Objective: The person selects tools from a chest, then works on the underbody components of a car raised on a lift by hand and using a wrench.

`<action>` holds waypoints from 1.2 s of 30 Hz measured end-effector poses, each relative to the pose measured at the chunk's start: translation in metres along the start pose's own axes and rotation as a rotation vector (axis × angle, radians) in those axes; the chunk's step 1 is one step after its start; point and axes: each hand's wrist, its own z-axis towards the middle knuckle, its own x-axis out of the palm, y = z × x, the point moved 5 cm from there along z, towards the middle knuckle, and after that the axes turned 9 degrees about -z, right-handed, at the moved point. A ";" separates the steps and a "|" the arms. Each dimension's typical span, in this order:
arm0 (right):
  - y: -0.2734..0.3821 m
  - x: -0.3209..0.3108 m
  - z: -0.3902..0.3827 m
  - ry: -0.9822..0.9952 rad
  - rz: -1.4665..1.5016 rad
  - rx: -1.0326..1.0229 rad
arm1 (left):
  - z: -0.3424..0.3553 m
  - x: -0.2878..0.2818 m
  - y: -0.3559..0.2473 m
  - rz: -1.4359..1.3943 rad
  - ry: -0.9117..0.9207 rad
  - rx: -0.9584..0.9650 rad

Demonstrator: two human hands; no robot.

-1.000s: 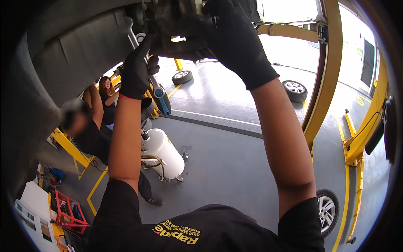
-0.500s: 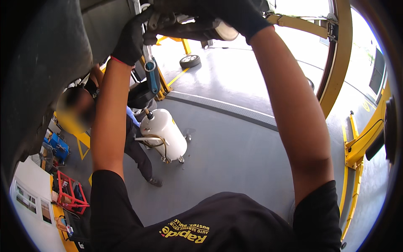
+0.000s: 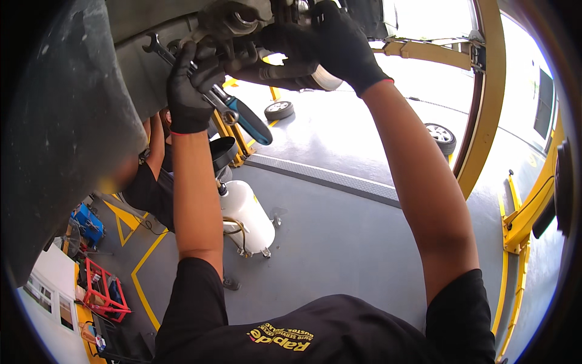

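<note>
Workshop bay, grey floor (image 3: 339, 242) with yellow painted lines, seen from beneath a raised car.

Item, main: metal car part (image 3: 239, 21) on the underside of the car, top centre of view, overhead of the person. Both gloved hands are up at it.

Left hand (image 3: 188, 91): black glove, fingers wrapped round a spanner (image 3: 182, 60) whose open end shows up and to the left, against the dark underbody. A tool with a blue handle (image 3: 251, 121) slants down to the right just below this hand; whether the hand holds it too cannot be told.

Right hand (image 3: 336, 42): black glove, fingers curled over the car part from the right. A pale round object (image 3: 324, 79) sits under the palm, touching it; its kind cannot be told.

Nearby, below the left forearm: white tank (image 3: 248, 215) on small wheels with a black funnel (image 3: 223, 150) on top, standing on the floor. Another person (image 3: 148, 182) in dark clothes stands left of it, partly hidden by the dark wheel-arch panel (image 3: 66, 121).

Far: two loose wheels (image 3: 279, 110) (image 3: 441, 136) lying on the floor. Yellow lift arm (image 3: 424, 51) and yellow post (image 3: 485, 121) at right.

Lower left: red rack (image 3: 103, 294), blue box (image 3: 88, 223). Yellow printed lettering, upside down, on the person's own black shirt (image 3: 285, 337).
</note>
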 end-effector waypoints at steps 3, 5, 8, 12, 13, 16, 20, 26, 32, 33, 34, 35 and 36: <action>0.001 0.001 0.004 -0.016 -0.103 -0.130 | 0.001 -0.001 0.014 0.198 -0.372 0.423; 0.000 -0.004 0.006 -0.089 -0.003 -0.096 | 0.001 -0.004 0.007 0.310 -0.411 0.542; 0.001 -0.001 0.003 -0.095 0.026 -0.078 | 0.003 0.007 0.003 0.392 -0.475 0.606; 0.005 0.004 0.003 -0.094 -0.199 -0.219 | 0.010 0.008 0.004 0.440 -0.443 0.664; 0.006 0.001 0.003 -0.191 -0.312 -0.224 | 0.011 0.009 0.005 0.450 -0.458 0.691; 0.011 0.010 0.005 -0.389 -0.412 -0.145 | 0.010 0.016 0.005 0.497 -0.475 0.707; 0.013 0.009 0.002 -0.354 -0.195 -0.079 | 0.009 0.024 0.001 0.559 -0.520 0.706; -0.022 0.044 -0.027 0.057 0.883 0.495 | 0.017 0.010 -0.012 0.521 -0.472 0.724; -0.027 0.068 -0.041 0.069 1.106 0.575 | 0.018 0.000 -0.027 0.582 -0.154 0.454; -0.026 0.068 -0.042 0.079 0.968 0.545 | 0.015 0.000 -0.018 0.571 -0.367 0.564; -0.027 0.066 -0.041 0.084 0.833 0.513 | 0.008 -0.001 -0.015 0.559 -0.581 0.675; -0.025 0.068 -0.042 0.086 0.835 0.509 | 0.007 -0.002 -0.014 0.557 -0.585 0.677; -0.024 0.067 -0.042 0.028 0.793 0.497 | 0.006 -0.004 -0.015 0.600 -0.619 0.663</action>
